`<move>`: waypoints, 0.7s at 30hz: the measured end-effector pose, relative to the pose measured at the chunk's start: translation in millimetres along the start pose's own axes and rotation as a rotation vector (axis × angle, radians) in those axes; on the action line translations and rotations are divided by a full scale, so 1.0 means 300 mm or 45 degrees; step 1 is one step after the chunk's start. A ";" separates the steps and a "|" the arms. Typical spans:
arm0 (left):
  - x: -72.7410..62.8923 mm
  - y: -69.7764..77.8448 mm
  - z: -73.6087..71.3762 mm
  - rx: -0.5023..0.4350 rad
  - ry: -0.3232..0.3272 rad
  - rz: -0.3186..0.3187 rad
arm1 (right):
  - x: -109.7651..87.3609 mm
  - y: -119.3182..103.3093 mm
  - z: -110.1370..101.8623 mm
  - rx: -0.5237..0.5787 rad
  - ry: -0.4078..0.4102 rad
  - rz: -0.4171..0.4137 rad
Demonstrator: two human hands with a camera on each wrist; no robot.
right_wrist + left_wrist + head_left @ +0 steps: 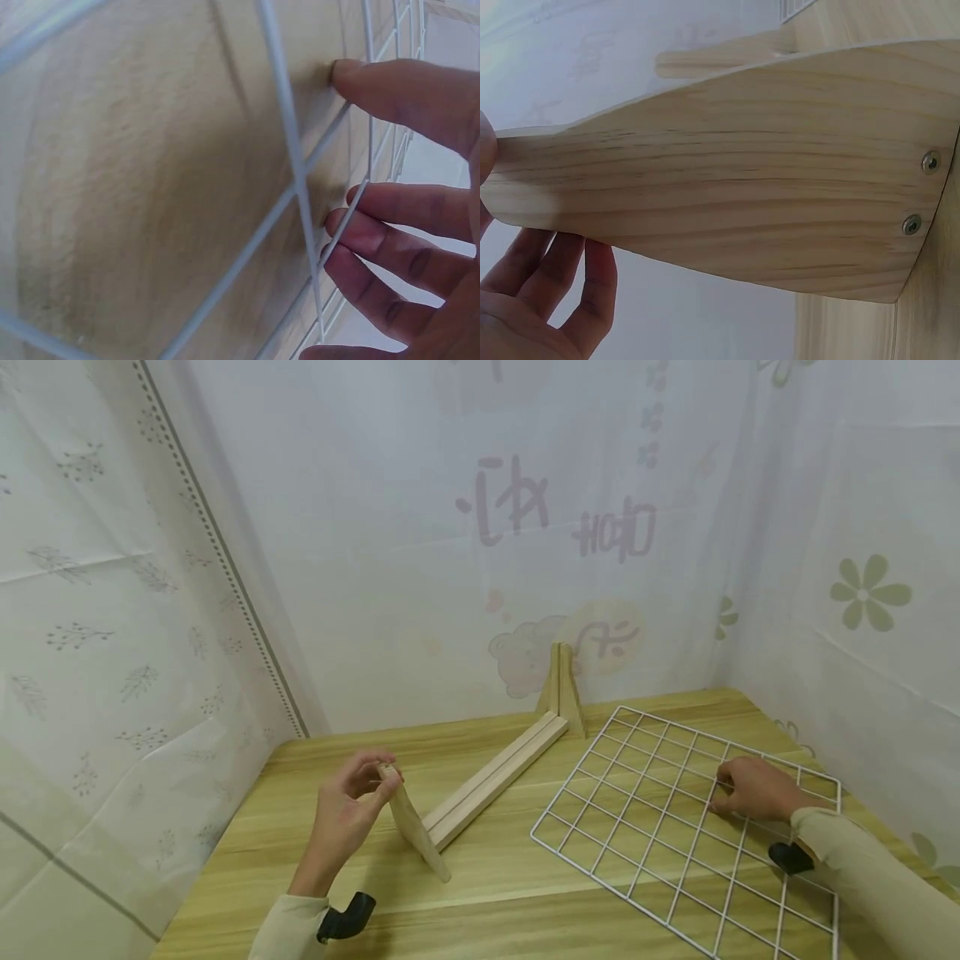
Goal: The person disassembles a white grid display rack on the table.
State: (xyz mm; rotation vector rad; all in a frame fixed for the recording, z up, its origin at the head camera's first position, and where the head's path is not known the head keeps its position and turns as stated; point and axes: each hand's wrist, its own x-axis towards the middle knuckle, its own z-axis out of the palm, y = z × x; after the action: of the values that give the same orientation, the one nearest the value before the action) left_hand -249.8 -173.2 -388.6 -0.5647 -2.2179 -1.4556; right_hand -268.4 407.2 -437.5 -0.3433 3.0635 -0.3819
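Note:
A wooden stand has two tapered end boards joined by a slatted bar (495,778). My left hand (352,806) grips the narrow top of the near end board (412,822); in the left wrist view that board (727,180) spans the picture, thumb at its tip and fingers along its lower edge. The far end board (561,685) stands upright near the curtain. A white wire grid panel (660,827) lies at the right side of the table. My right hand (761,789) holds its wires, with thumb and fingertips (364,229) reaching through the openings in the right wrist view.
The wood-grain table (480,910) carries both things. Printed curtains hang behind it (420,568), on the left (97,635) and on the right (847,668). Two bolt heads (930,163) show at the end board's wide base. A black wrist mount (347,917) sits below the left hand.

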 end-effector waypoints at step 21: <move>-0.067 0.096 0.014 0.252 -0.125 0.449 | 0.029 -0.028 -0.005 -0.009 -0.036 -0.047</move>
State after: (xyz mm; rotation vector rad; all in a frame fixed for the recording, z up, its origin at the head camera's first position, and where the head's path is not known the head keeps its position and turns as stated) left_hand -217.9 -160.7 -379.6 -0.9201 -2.1651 -1.0381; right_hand -275.1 397.6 -434.2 -0.4024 3.0351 -0.3646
